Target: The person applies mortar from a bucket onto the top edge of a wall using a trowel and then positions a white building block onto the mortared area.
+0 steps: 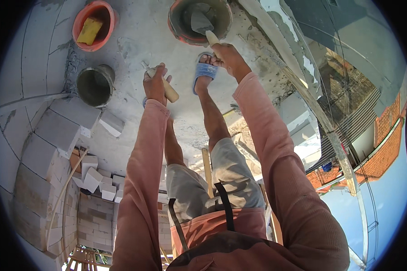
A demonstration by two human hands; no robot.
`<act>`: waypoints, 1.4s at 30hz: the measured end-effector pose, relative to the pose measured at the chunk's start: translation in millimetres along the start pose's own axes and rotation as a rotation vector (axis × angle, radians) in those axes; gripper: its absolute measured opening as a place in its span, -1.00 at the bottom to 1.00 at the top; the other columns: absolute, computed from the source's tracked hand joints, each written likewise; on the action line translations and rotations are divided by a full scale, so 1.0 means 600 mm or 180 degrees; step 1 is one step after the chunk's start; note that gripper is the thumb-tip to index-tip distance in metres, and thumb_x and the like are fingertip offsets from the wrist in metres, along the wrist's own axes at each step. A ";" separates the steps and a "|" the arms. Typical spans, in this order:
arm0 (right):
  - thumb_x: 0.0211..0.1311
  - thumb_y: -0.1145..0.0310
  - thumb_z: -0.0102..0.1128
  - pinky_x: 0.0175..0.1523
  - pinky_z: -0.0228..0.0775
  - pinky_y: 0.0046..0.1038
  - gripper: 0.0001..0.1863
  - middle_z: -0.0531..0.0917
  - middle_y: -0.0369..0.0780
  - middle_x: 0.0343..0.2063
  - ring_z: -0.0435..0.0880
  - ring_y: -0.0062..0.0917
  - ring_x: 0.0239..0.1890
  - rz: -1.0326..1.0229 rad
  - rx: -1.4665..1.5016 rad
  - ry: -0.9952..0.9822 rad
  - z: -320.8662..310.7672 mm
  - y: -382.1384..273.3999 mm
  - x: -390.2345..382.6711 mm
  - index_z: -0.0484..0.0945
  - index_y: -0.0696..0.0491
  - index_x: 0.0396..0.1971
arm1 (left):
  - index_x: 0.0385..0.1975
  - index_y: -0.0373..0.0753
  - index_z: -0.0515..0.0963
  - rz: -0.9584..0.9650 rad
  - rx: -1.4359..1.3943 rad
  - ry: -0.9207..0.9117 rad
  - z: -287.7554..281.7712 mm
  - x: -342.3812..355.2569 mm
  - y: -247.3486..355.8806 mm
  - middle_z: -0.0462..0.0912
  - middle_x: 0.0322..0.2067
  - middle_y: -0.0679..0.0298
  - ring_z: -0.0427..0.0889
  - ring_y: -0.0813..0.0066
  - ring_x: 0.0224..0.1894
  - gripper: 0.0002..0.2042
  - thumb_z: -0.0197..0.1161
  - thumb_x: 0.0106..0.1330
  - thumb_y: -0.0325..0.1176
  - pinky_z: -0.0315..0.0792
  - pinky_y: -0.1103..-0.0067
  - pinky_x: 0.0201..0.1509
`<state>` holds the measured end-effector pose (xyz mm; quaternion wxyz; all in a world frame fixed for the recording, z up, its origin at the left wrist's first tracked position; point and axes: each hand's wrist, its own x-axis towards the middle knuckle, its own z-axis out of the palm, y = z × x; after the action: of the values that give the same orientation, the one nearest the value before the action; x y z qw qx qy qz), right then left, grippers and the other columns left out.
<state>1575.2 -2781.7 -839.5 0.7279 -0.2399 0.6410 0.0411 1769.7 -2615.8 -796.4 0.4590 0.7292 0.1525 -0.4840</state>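
Note:
My right hand (230, 59) grips the pale wooden handle of a pointing trowel (201, 22). The trowel's grey blade is over or in a round bucket of wet grey mortar (172, 23) at the top middle. Closer to me and to the left, my left hand (155, 85) is closed around a wooden-handled tool (171, 91). Its thick handle end points down and right; a narrow part sticks out past the fingers at the upper left, and I cannot make out its working end.
A red-rimmed bucket (114, 22) with a yellow sponge (90, 30) stands at the upper left, with a dark bucket (96, 86) below it. Grey blocks (59, 128) lie along the left wall. A plank edge (303, 90) runs down the right, with rooftops beyond. My sandalled foot (204, 70) is near the mortar bucket.

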 end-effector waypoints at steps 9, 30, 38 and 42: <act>0.20 0.21 0.13 0.00 0.45 0.05 -0.50 0.67 0.23 -0.26 0.64 0.23 -0.14 -0.0345 -0.2406 0.0945 -0.167 0.113 -0.177 0.26 0.08 0.08 | -0.04 -0.36 0.49 0.0766 0.1606 -0.0277 0.121 0.229 0.038 0.60 -0.23 0.17 0.57 0.34 -0.24 -0.49 0.48 0.18 -0.11 0.47 0.35 -0.09; 0.26 0.23 0.08 0.00 0.48 -0.03 -0.49 0.66 0.23 -0.23 0.68 0.18 -0.13 -0.0497 -0.1331 0.0537 -0.011 0.193 -0.196 0.26 0.12 0.15 | 0.05 -0.43 0.35 -0.0225 -0.0197 -0.0527 0.222 0.209 -0.052 0.56 -0.12 -0.03 0.69 0.13 -0.21 -0.60 0.26 0.47 -0.23 0.76 0.19 -0.07; 0.36 -0.06 0.26 -0.58 0.29 -0.50 -0.51 0.49 -0.32 -0.66 0.46 -0.65 -0.70 -0.0423 -0.0304 0.1191 -0.098 0.110 -0.173 0.49 0.12 -0.12 | 0.01 -0.42 0.34 -0.0567 -0.0542 -0.0605 0.182 0.178 -0.045 0.49 -0.12 0.00 0.67 0.05 -0.12 -0.63 0.26 0.47 -0.26 0.71 0.11 0.09; 0.39 -0.03 0.27 -0.61 0.08 -0.63 -0.60 0.33 -0.45 -0.63 0.23 -0.81 -0.67 -0.0390 -0.0241 0.1005 -0.102 0.118 -0.158 0.44 0.01 -0.20 | 0.04 -0.42 0.34 -0.0801 -0.0838 -0.0423 0.180 0.164 -0.053 0.49 -0.07 -0.03 0.66 0.03 -0.07 -0.64 0.25 0.48 -0.27 0.69 0.10 0.14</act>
<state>1476.6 -2720.3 -774.0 0.6098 -0.3092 0.7295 -0.0174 1735.1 -2708.8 -908.2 0.4953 0.6045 0.2739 -0.5606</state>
